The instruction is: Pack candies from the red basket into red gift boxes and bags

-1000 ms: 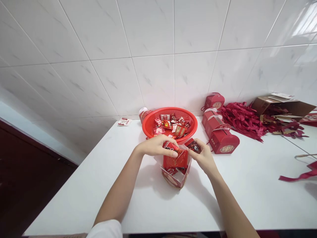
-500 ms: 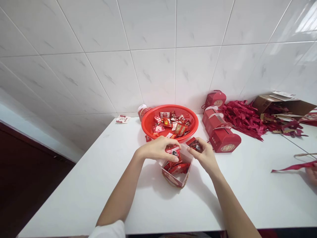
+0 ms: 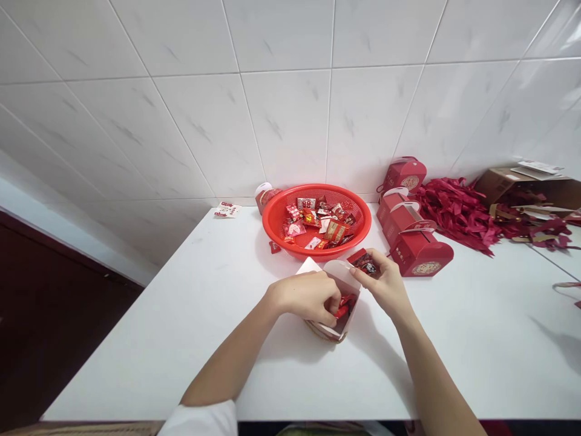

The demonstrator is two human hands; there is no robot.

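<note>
An open paper gift box with white flaps and a twisted cord stands in front of me, red-wrapped candy packets inside it. My left hand reaches down into the box with fingers curled on a red packet, which the fingers mostly hide. My right hand is closed on a dark red candy packet beside the box's right rear corner, its thumb at the raised flap. Behind the box, a red plastic basket holds many wrapped candies.
Several closed red gift boxes stand at the right, near a heap of dark red ribbons and a brown cardboard box. Another small box is behind the basket. Printed cards lie at the table's left back corner.
My left hand has lowered a red packet into the gift box. My right hand keeps its packet at the flap. The other person's hand with the ribbon at the right has left the view.
</note>
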